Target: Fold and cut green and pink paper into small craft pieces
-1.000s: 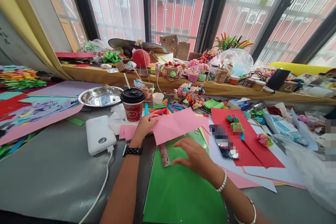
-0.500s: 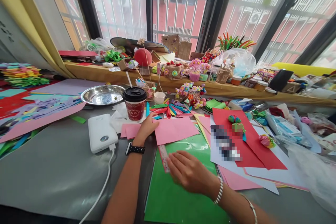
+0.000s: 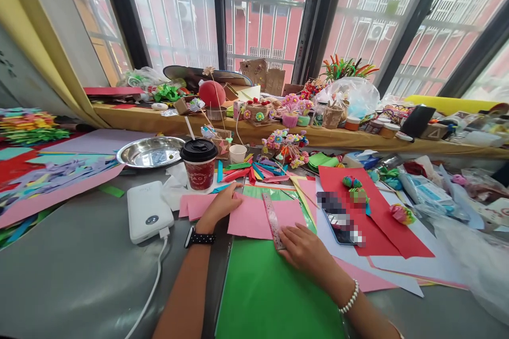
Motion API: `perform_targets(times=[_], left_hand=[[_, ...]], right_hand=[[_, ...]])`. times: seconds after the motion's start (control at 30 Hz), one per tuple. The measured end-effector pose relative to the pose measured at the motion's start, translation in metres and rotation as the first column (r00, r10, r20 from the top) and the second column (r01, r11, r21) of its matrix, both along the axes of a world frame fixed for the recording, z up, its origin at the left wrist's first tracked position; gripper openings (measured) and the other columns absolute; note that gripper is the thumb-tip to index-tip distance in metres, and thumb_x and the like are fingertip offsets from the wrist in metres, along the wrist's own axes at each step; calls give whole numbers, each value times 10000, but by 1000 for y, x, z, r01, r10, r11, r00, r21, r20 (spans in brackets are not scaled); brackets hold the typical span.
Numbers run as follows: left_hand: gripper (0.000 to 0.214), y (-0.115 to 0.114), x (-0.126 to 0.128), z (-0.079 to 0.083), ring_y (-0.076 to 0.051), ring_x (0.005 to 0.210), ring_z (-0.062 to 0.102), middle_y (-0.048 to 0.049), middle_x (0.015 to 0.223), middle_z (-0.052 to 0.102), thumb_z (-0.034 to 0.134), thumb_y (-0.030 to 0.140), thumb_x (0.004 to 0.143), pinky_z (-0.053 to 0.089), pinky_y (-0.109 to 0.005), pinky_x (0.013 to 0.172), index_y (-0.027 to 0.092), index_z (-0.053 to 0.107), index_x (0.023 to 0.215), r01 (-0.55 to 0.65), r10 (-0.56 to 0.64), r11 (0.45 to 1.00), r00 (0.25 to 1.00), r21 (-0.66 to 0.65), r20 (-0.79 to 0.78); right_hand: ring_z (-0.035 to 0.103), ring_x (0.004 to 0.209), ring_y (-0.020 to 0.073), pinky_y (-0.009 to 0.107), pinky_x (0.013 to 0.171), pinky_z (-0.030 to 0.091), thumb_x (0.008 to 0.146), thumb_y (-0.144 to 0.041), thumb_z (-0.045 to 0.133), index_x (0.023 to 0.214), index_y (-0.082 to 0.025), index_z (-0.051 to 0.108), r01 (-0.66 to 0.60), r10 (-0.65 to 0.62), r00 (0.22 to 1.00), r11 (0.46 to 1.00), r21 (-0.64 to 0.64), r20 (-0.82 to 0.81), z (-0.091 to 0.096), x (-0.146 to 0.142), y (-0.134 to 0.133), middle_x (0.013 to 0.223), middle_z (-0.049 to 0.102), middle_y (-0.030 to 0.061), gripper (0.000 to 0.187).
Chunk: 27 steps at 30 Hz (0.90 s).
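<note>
A sheet of pink paper lies over the top part of a green sheet in a clear cover. My left hand, wearing a watch, pinches the paper's left edge; the fingertips are partly hidden. Across the paper lies a narrow patterned pink ruler, slightly slanted. Its lower end is gripped by the fingers of my right hand, which has a bracelet on the wrist. More pink paper pieces rest left of my left hand.
Beside my left arm lies a white power bank with a cable. A lidded drink cup stands behind my left hand, near a metal plate. Coloured paper strips lie behind the paper. Right are red paper and a phone.
My right hand has moved right and upward, bringing the ruler from below the pink paper onto it. The paper has shifted slightly down and left, with my left hand still at its left edge.
</note>
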<state>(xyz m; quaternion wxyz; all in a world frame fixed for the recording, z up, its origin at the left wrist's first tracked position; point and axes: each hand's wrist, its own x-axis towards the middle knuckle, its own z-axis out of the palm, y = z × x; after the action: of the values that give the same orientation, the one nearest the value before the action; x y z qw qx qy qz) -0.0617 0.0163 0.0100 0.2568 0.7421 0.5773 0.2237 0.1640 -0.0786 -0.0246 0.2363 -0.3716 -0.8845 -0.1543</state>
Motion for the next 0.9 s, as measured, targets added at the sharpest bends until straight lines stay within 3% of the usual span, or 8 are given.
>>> perform_targets(times=[0.07,0.2,0.27,0.4,0.5,0.63,0.9], left_hand=[[475,0,1,0,-167,792,521,-61,963,555,409,174,624,391,-232,678,129,445,1096,-10,10,1000,1000,12,-6],[479,1,2,1,-180,924,501,-68,1074,529,408,168,620,382,-233,757,133,441,1097,-18,19,999,1000,31,-3],[479,1,3,2,-176,918,507,-70,1104,516,403,165,623,384,-235,760,130,439,1099,-9,10,999,1000,33,-7],[484,0,3,2,-159,781,544,-70,1067,540,401,163,629,402,-244,700,124,435,1110,-11,11,1000,999,8,-46],[485,0,4,1,-156,788,539,-61,1050,550,406,153,626,400,-233,692,132,439,1110,-21,23,999,998,27,-56],[479,0,6,2,-156,805,534,-59,1033,556,404,146,628,396,-219,673,128,445,1105,-29,31,999,998,42,-55],[470,-3,7,5,-152,703,536,-39,884,590,410,158,632,388,-223,614,137,455,1099,-44,47,998,997,37,-60]], right_hand=[[583,862,237,409,764,475,719,-343,549,945,-138,585,13,-13,1000,992,-128,1,-2,-4,3,947,629,110,307],[450,1076,218,362,864,413,757,-346,499,1104,-158,496,33,-51,997,952,-304,-51,12,-7,16,1184,482,112,395],[320,1174,246,426,925,329,761,-354,487,1218,-154,375,17,-23,1000,927,-375,-11,16,-7,27,1276,366,113,511],[252,1208,244,473,961,232,780,-463,389,1255,-167,315,56,-62,998,846,-530,7,8,-4,40,1302,321,97,565],[243,1213,228,460,975,200,787,-481,355,1251,-145,323,83,-106,994,821,-565,-8,2,-3,42,1309,300,112,574],[230,1220,202,453,978,193,823,-422,316,1258,-165,304,19,-53,998,805,-594,-40,1,-3,41,1318,288,84,506],[264,1207,173,425,987,206,847,-277,286,1234,-168,352,-61,-16,991,823,-565,-129,-4,-5,43,1297,340,62,407]])
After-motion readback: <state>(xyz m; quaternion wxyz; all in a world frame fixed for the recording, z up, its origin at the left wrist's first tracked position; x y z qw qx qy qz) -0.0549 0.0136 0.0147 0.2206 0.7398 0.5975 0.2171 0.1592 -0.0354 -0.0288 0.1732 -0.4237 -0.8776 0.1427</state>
